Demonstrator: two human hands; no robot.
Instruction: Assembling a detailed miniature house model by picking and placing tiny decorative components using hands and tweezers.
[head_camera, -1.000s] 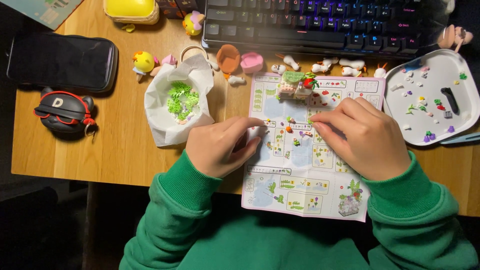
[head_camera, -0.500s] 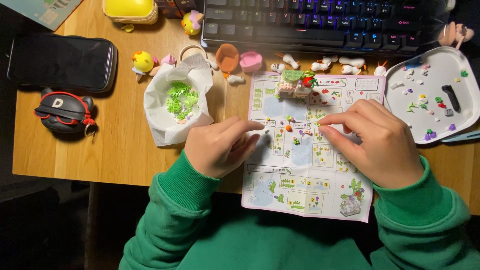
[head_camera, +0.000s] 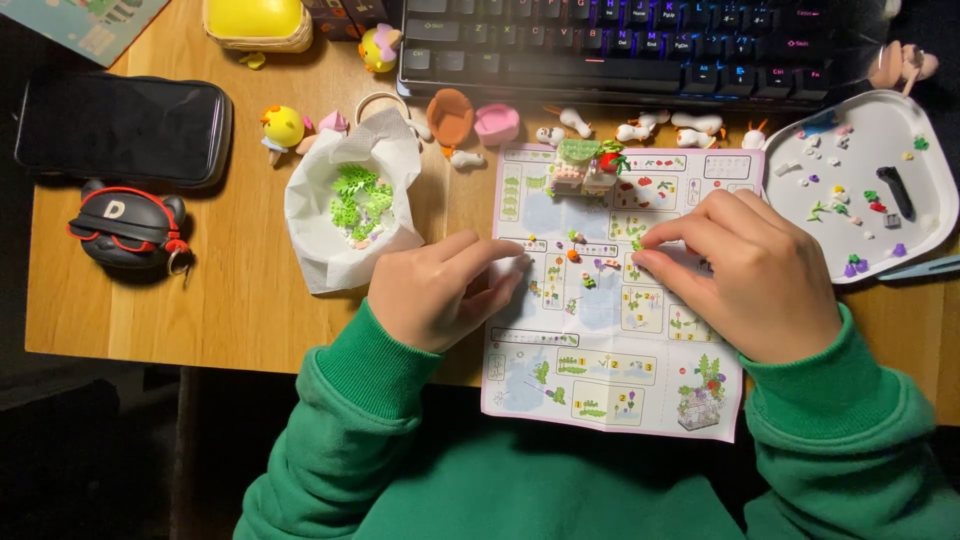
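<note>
Fingers (head_camera: 655, 240) pinched over instruction sheet (head_camera: 610, 390), table edge (head_camera: 200, 345) near

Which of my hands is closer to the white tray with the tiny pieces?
Right. The right hand rests on the instruction sheet just left of the white tray; the left hand sits at the sheet's far edge.

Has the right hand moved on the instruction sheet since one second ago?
Yes, slightly. The right hand has shifted a little toward the near, right side of the instruction sheet, which lies unmoved on the table.
</note>
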